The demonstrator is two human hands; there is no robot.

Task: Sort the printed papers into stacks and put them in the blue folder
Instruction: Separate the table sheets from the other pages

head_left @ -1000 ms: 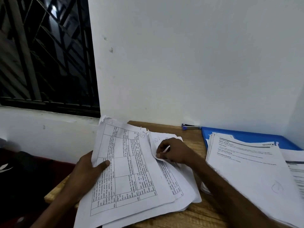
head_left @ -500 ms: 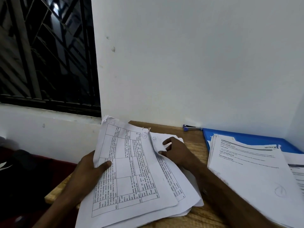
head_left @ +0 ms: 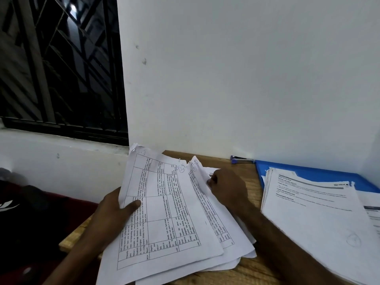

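Note:
A loose pile of printed papers [head_left: 170,219] with tables on them lies fanned on the wooden table [head_left: 255,270]. My left hand [head_left: 111,214] grips the pile's left edge, thumb on the top sheet. My right hand [head_left: 226,188] pinches the upper right corner of a lower sheet and lifts it. To the right lies the open blue folder [head_left: 308,171], flat against the wall, with a sorted stack of papers [head_left: 320,219] resting on it.
A blue stapler [head_left: 240,160] sits by the wall behind the folder. A barred window [head_left: 61,68] fills the upper left. A dark red and black cloth [head_left: 30,223] lies off the table's left edge. More sheets [head_left: 372,206] show at the far right.
My right hand has moved up and right along the lower sheets and now curls on a corner. The left hand and the top sheet have stayed put.

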